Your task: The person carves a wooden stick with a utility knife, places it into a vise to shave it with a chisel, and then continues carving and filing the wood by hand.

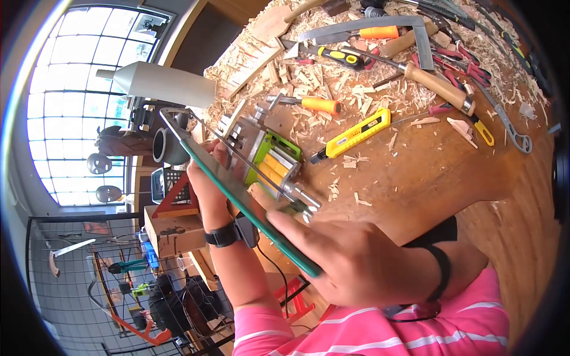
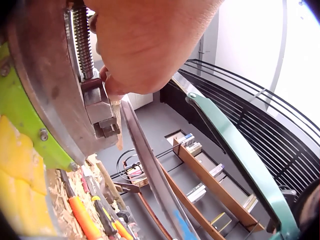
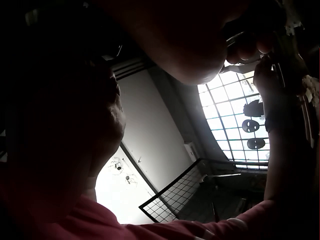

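Observation:
A green-framed saw (image 1: 237, 204) slants across the head view, its narrow blade (image 1: 249, 163) passing over a metal vise (image 1: 252, 133) with green and yellow parts. My right hand (image 1: 362, 255) grips its near end, fingers along the frame. Beyond the frame, my left hand (image 1: 205, 172) is at the vise. In the left wrist view, my left hand's (image 2: 145, 45) curled fingers appear to pinch a thin wooden piece (image 2: 119, 125) beside the vise jaws; the contact is partly hidden. The saw frame (image 2: 240, 150) runs down the right. My right hand (image 3: 185, 50) is dark in the right wrist view.
Wood shavings (image 1: 362, 92) cover much of the wooden table (image 1: 404, 184). A yellow cutter (image 1: 359, 135), an orange-handled tool (image 1: 320, 105), a wooden-handled tool (image 1: 439, 87) and other tools lie beyond the vise. A cardboard box (image 1: 172, 234) is at the left, near a wire grid.

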Available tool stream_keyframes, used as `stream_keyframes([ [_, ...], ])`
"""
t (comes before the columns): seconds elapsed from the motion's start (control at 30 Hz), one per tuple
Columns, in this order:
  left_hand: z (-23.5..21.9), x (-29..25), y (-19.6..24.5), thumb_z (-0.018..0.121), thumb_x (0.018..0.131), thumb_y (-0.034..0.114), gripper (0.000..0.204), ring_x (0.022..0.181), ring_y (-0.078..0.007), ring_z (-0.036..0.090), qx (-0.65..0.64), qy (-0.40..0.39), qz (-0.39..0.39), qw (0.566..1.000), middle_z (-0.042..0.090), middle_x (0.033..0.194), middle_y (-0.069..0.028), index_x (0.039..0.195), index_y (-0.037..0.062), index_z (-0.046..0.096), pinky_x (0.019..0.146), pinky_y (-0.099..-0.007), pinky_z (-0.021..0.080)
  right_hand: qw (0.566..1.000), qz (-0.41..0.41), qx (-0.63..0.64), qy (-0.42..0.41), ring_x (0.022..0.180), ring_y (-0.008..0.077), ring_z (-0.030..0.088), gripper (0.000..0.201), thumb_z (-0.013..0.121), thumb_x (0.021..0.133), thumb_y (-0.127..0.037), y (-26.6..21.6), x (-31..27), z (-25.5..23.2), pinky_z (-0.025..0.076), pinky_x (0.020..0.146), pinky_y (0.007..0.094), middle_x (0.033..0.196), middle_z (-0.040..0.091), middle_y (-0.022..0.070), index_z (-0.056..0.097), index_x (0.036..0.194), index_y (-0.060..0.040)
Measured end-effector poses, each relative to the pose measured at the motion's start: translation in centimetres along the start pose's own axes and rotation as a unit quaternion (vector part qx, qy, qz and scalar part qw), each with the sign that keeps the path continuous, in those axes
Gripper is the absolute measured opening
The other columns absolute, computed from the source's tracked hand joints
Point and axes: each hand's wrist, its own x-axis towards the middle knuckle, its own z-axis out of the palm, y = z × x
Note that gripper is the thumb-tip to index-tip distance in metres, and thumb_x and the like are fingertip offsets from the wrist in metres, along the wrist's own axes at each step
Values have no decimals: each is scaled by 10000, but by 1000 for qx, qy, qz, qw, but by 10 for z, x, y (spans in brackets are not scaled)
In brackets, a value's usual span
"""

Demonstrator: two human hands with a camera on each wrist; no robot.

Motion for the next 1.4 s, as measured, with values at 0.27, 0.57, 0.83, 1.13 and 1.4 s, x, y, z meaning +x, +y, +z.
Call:
stream_keyframes([
  [0.27,-5,4,-17,755,1010,202,270,723,-122,606,48,2,-13,999,708,807,-39,1079,-58,735,672,-298,511,1000,12,5,6,781,387,706,820,739,824,-46,14,37,18,583,687,480,879,686,214,408,1568,54],
  [0.57,-4,4,-23,740,1005,165,242,778,-149,630,34,-4,-14,999,736,869,-93,1075,-66,731,716,-327,522,997,34,-19,-63,762,354,714,861,755,818,-73,-3,25,-1,586,664,447,895,700,200,390,1587,56],
  [0.83,0,3,-6,754,1002,179,257,735,-128,600,58,5,6,998,708,827,-53,1083,-64,737,670,-317,509,999,25,-31,-37,749,351,717,848,744,833,-68,4,10,4,586,647,438,890,704,198,396,1603,14],
  [1.13,-1,0,5,783,998,223,295,712,-77,559,47,9,-34,998,678,808,5,1066,-61,745,629,-263,469,999,20,26,1,691,381,689,881,755,813,-49,14,33,10,572,638,460,795,659,186,388,1612,0],
  [1.4,-2,0,-1,790,991,204,266,695,-60,560,59,8,-9,998,668,777,17,1076,-45,758,609,-249,456,998,42,16,-35,738,373,721,833,764,823,-58,-1,-5,-15,585,651,442,897,715,204,437,1586,6],
])
